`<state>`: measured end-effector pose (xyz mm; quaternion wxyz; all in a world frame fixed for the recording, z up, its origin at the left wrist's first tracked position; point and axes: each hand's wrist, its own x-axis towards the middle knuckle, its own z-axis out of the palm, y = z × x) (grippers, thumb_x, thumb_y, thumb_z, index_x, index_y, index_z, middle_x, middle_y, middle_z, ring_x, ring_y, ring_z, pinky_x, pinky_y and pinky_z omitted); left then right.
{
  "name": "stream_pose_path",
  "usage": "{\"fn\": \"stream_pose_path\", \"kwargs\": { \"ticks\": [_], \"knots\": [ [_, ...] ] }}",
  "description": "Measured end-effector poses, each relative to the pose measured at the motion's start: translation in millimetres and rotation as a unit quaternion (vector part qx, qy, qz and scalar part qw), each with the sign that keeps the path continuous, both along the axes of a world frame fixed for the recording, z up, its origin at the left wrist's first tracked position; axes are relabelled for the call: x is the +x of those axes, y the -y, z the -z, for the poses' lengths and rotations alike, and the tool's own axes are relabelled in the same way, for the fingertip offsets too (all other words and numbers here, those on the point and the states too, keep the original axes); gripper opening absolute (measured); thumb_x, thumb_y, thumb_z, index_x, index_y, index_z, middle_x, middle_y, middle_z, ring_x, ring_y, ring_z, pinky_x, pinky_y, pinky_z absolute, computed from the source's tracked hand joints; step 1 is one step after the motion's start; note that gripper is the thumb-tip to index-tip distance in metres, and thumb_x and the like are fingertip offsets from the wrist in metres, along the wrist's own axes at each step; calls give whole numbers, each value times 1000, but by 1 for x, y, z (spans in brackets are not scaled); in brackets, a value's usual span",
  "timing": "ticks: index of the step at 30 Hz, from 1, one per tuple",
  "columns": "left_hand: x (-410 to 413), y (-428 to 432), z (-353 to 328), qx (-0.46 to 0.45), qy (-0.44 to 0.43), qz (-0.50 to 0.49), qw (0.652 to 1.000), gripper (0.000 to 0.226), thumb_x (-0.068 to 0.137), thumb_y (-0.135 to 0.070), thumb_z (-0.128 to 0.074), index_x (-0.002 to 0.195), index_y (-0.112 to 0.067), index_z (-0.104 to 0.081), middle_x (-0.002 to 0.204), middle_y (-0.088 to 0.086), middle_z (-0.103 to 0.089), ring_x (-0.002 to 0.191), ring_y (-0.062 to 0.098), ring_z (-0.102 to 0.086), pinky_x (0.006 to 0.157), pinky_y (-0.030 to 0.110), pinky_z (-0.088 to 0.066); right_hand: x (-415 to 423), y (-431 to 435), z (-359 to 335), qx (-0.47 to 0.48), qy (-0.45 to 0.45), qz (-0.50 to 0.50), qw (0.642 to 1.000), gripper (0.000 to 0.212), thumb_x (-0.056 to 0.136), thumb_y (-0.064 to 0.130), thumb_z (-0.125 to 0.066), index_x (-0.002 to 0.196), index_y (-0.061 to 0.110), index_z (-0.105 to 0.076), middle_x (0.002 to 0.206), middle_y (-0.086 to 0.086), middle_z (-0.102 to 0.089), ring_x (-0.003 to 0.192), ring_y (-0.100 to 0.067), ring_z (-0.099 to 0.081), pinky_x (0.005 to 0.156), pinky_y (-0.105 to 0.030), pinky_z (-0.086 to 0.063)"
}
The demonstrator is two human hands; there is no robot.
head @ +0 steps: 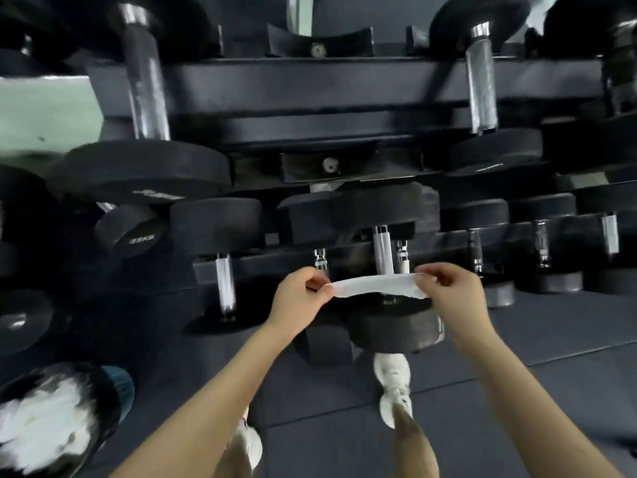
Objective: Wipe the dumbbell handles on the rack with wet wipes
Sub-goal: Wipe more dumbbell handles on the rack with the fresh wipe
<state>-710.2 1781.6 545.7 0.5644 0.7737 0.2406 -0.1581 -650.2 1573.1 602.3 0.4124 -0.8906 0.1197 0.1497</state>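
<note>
Before the black dumbbell rack point(310, 84), we stretch a white wipe point(375, 286) taut, left hand point(300, 294) and right hand point(448, 291) each pinching an end.

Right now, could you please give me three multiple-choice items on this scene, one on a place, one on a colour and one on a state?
1. Where is the wipe?
A. on the floor
B. draped over a top-row dumbbell
C. held between the two hands, before the lower-row handles

2. What colour are the shoes?
A. white
B. red
C. black

3. How is the wipe?
A. balled up
B. pulled out into a strip
C. sealed in a packet

Answers:
1 C, the left hand and right hand each pinch one end of it.
2 A, both shoes show white.
3 B, it spans flat from hand to hand.
</note>
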Motion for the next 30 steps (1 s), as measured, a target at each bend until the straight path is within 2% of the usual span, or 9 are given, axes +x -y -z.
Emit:
{"fn": "stream_pose_path", "kwargs": {
  "ticks": [2, 4, 8, 12, 16, 21, 24, 26, 30],
  "knots": [
    [17, 15, 3, -9, 16, -31, 999, 17, 81, -14, -67, 72, -26, -59, 70, -5, -65, 72, 20, -65, 75, 36, -55, 18, 16, 2, 2, 7, 18, 1000, 14, 81, 2, -64, 85, 14, -70, 69, 4, -64, 57, -1, -55, 51, -6, -41],
    [37, 29, 9, 19, 18, -52, 998, 14, 82, -18, -67, 73, -24, -59, 76, -4, -67, 76, 20, -66, 74, 33, -53, 42, 22, 16, -23, 15, 18, 999, 13, 81, 6, -64, 83, 17, -69, 71, 1, -66, 55, 1, -56, 53, -14, -43],
    [68, 58, 40, 115, -78, -95, 986, 13, 85, -22, -59, 97, -19, -64, 102, 4, -67, 90, 22, -62, 74, 28, -46, 77, 24, 65, -100, -20, -22, 995, 14, 83, 12, -63, 91, 17, -73, 89, -9, -71, 88, -29, -65, 71, -29, -46],
    [77, 86, 55, 196, -77, -202, 956, 28, 87, -19, -55, 114, -15, -57, 116, 12, -55, 104, 31, -55, 86, 31, -41, 87, 32, 92, -121, -32, -51, 991, 21, 84, 9, -59, 95, 20, -73, 96, -2, -71, 81, -18, -60, 63, -23, -42],
    [73, 114, 62, 221, -31, -169, 960, 18, 87, -23, -53, 99, -20, -67, 105, 4, -62, 98, 18, -53, 73, 23, -36, 87, 35, 103, -86, -53, -44, 994, 15, 85, 18, -62, 94, 23, -74, 86, 3, -66, 82, -17, -60, 64, -22, -38],
    [73, 114, 68, 328, -101, -162, 925, 27, 87, -32, -59, 113, -27, -63, 115, 5, -55, 105, 24, -51, 80, 26, -37, 71, 18, 116, 24, -107, -26, 994, 24, 87, 36, -62, 79, 14, -69, 70, 2, -64, 75, -21, -64, 62, -27, -47],
    [74, 115, 62, 227, -42, -250, 940, 17, 88, -24, -59, 102, -15, -64, 96, 0, -60, 86, 17, -57, 72, 20, -36, 65, 8, 120, 25, -97, -20, 995, 29, 83, 37, -67, 94, 11, -72, 86, 0, -70, 83, -18, -63, 66, -25, -47],
    [76, 119, 62, 145, -65, -216, 963, 19, 90, -28, -57, 85, -12, -65, 79, -1, -63, 78, 18, -60, 67, 24, -40, 63, 6, 120, 29, -83, -9, 996, 27, 83, 32, -69, 98, 10, -71, 92, -2, -71, 83, -16, -64, 70, -25, -48],
    [79, 119, 79, -99, -55, -221, 969, 11, 89, -22, -62, 82, -18, -69, 83, -1, -71, 77, 8, -64, 66, 10, -47, 62, 8, 125, 53, -96, -1, 994, 15, 82, 22, -72, 87, 8, -72, 76, -2, -68, 71, -15, -62, 59, -21, -45]
  ]
}}
